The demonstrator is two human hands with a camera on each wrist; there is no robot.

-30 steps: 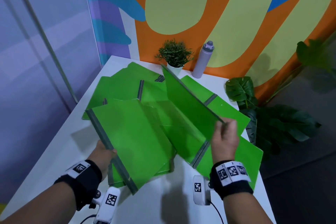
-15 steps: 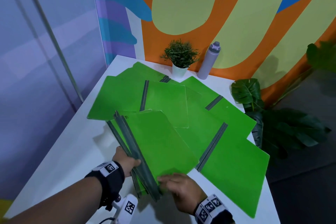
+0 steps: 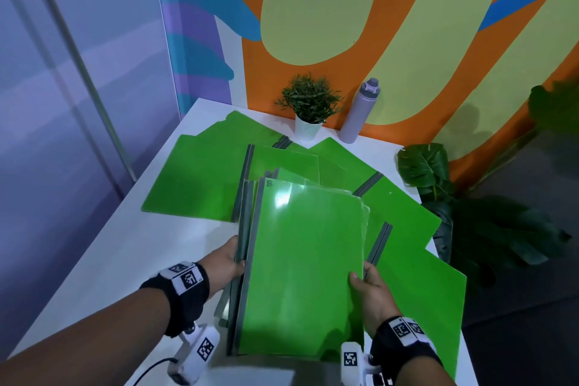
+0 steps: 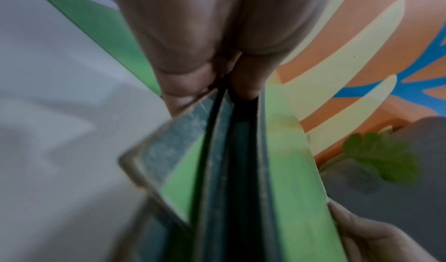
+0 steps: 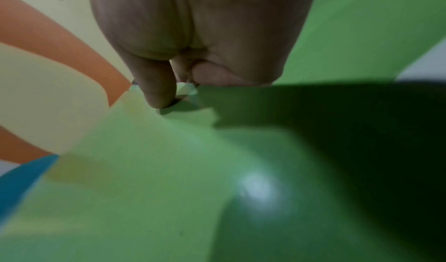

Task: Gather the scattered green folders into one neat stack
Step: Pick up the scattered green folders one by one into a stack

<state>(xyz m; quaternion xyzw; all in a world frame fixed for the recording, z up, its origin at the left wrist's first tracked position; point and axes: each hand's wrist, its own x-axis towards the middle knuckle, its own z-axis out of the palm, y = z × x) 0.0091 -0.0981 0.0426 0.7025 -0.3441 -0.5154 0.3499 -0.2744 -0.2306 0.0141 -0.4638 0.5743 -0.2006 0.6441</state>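
Right now your left hand (image 3: 224, 263) grips the grey spines and your right hand (image 3: 371, 288) pinches the open edge of the folder stack (image 3: 300, 276), above the desk's (image 3: 103, 260) near edge, over scattered folders (image 3: 200, 185).

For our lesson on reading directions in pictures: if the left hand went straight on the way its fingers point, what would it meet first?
The left hand already grips the grey spine edge of the held bundle of glossy green plastic folders, so it would meet that bundle at once; depth beyond is unclear.
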